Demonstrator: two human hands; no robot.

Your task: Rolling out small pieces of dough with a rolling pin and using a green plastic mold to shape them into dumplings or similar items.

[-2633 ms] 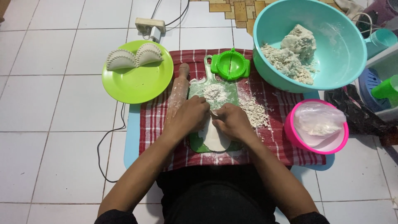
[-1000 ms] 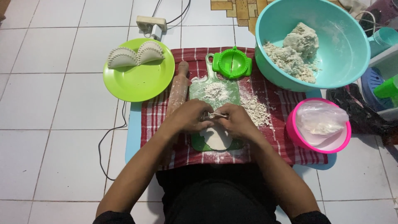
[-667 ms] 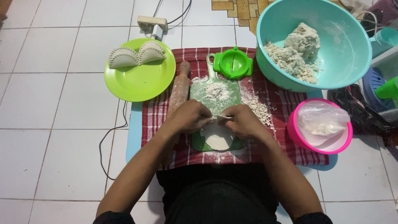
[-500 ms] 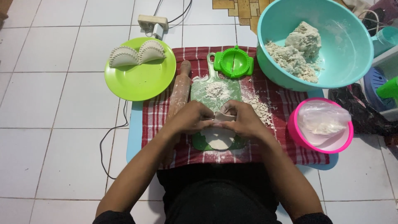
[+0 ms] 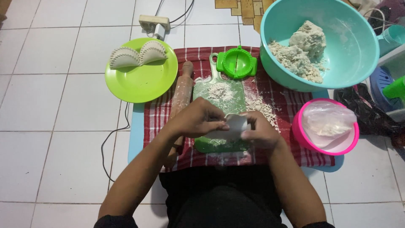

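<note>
1. I see the left hand [image 5: 196, 120] and the right hand [image 5: 258, 131] close together, both pinching a thin white round of dough [image 5: 231, 126] between their fingers; the dough is lifted and folded, held between the two hands just above the green cutting board [image 5: 219, 95].
2. The board lies under and just beyond the hands, dusted with a small heap of flour [image 5: 219, 89], on a red checked cloth [image 5: 278, 101] spread over a light blue mat [image 5: 136, 135] on the white tiled floor [image 5: 55, 114].
3. Just left of the left hand, a wooden rolling pin [image 5: 181, 90] lies on the cloth, running away from me, its near end hidden under the left forearm.
4. Beyond the hands, at the far end of the board, sits a green round dumpling press [image 5: 236, 63], lying open.
5. Far left of the hands is a lime green plate [image 5: 141, 82] carrying two white crimped, folded pastries [image 5: 138, 55] side by side.
6. Far right beyond the right hand stands a large teal bowl [image 5: 350, 46] holding a crumbly lump of dough [image 5: 301, 48].
7. Right of the right hand, a pink bowl [image 5: 327, 145] holds a clear plastic bag [image 5: 327, 120] of white stuff.
8. A power strip [image 5: 154, 24] with cords lies on the floor beyond the plate.
</note>
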